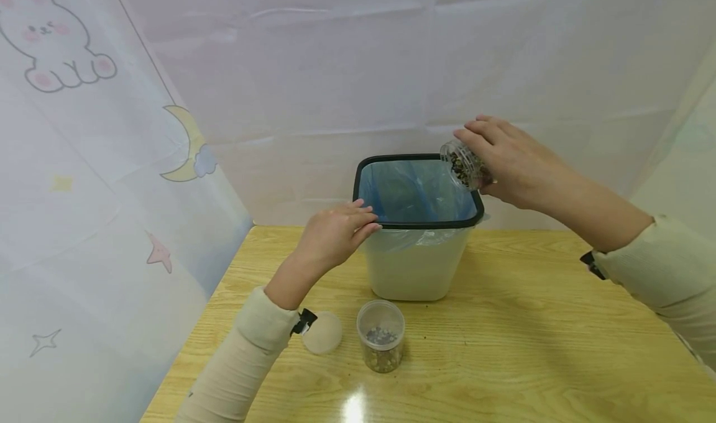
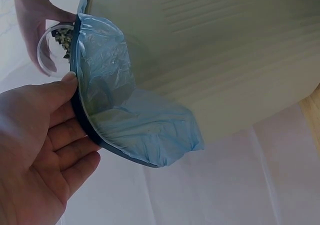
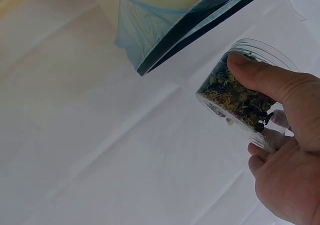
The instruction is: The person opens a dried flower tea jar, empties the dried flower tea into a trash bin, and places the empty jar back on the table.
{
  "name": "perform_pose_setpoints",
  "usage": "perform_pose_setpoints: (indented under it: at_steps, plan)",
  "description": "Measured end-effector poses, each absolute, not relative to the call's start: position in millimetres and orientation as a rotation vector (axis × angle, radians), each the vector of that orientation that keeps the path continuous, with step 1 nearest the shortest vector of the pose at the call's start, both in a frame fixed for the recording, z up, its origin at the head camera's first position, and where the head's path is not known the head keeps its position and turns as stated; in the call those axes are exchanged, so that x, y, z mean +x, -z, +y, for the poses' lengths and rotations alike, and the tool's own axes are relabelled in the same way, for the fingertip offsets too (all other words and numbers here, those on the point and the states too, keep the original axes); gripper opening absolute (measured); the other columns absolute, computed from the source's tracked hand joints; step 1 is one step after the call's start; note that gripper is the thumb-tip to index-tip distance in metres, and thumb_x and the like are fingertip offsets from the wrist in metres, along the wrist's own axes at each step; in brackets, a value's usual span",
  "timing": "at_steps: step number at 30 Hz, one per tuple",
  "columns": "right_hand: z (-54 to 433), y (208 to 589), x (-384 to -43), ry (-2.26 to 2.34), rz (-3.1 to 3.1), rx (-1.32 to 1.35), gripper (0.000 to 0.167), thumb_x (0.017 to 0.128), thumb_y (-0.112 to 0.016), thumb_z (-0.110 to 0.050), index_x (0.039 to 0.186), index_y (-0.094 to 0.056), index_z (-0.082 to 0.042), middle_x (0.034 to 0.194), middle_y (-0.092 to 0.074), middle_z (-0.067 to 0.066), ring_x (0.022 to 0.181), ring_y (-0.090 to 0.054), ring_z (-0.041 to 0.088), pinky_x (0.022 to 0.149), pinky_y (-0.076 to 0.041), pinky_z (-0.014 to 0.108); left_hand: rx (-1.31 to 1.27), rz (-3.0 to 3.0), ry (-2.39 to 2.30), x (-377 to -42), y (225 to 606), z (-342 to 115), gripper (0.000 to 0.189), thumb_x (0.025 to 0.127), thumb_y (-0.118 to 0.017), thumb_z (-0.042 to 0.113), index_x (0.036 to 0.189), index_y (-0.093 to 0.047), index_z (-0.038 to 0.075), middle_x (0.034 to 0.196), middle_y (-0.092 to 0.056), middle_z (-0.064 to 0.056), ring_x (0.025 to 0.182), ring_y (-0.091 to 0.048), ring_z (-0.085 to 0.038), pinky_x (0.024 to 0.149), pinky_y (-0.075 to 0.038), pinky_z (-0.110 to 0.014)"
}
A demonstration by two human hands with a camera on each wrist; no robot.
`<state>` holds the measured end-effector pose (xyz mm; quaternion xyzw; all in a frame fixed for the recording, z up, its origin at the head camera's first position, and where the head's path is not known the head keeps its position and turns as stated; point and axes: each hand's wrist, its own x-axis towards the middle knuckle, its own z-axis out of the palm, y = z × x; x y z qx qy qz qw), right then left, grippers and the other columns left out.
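Note:
My right hand grips a clear plastic jar filled with dark and yellowish dried plant bits. It is held tilted above the right back part of the trash can, its mouth facing the bin's opening. My left hand is at the bin's left front corner; in the left wrist view its thumb presses on the black rim while the other fingers lie on the rim's far side. A translucent blue liner is folded over that rim.
A second clear jar, uncapped, stands on the wooden table in front of the bin, with greyish bits inside. Beside it lies a round whitish lid. Pale printed cloth hangs close behind the bin and along the left.

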<state>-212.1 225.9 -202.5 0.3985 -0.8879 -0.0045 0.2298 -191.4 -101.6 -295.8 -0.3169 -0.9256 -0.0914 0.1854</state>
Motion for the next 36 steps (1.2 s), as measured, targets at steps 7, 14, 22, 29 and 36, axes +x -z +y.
perform_pose_setpoints:
  at_steps: [7, 14, 22, 29, 36]
  plan:
    - [226.3, 203.3, -211.7, 0.021, -2.43, 1.104, 0.104, 0.065, -0.093, 0.005, 0.152, -0.034, 0.003, 0.147, -0.04, 0.031, 0.14, -0.034, 0.052, 0.113, -0.032, 0.064, -0.894, -2.611, 0.27, -192.1, 295.5, -101.1, 0.031, 0.103, -0.06, 0.037, 0.124, -0.075, 0.021, 0.133, -0.068, 0.0, 0.133, -0.057, -0.017, 0.106, -0.05, -0.041]
    - [225.7, 204.5, -212.6, 0.017, -2.428, 1.091, 0.104, 0.064, -0.092, 0.008, 0.151, -0.036, 0.003, 0.147, -0.041, 0.031, 0.141, -0.033, 0.051, 0.113, -0.033, 0.065, -0.895, -2.608, 0.28, -192.1, 295.6, -100.8, 0.03, 0.102, -0.061, 0.036, 0.122, -0.076, 0.021, 0.131, -0.069, 0.0, 0.132, -0.058, -0.018, 0.105, -0.051, -0.041]
    - [224.6, 204.7, -213.2, 0.035, -2.451, 1.075, 0.104, 0.067, -0.091, 0.007, 0.153, -0.034, 0.001, 0.149, -0.039, 0.03, 0.142, -0.032, 0.05, 0.113, -0.032, 0.064, -0.89, -2.626, 0.283, -191.8, 295.2, -100.9, 0.03, 0.102, -0.06, 0.036, 0.124, -0.075, 0.02, 0.133, -0.068, 0.0, 0.133, -0.056, -0.018, 0.106, -0.05, -0.041]
    - [224.2, 204.9, -213.1, 0.049, -2.457, 1.075, 0.104, 0.067, -0.09, 0.007, 0.153, -0.033, 0.002, 0.151, -0.038, 0.03, 0.143, -0.03, 0.05, 0.115, -0.031, 0.063, -0.888, -2.623, 0.275, -192.1, 295.2, -101.0, 0.03, 0.102, -0.06, 0.037, 0.124, -0.075, 0.021, 0.133, -0.068, 0.0, 0.133, -0.056, -0.017, 0.107, -0.05, -0.041]
    - [224.5, 205.3, -213.4, 0.05, -2.43, 1.082, 0.104, 0.065, -0.092, 0.008, 0.152, -0.034, 0.002, 0.15, -0.039, 0.031, 0.142, -0.032, 0.05, 0.114, -0.031, 0.064, -0.886, -2.62, 0.27, -192.2, 295.3, -101.0, 0.031, 0.102, -0.06, 0.037, 0.124, -0.075, 0.021, 0.133, -0.068, 0.001, 0.133, -0.056, -0.017, 0.106, -0.05, -0.041]
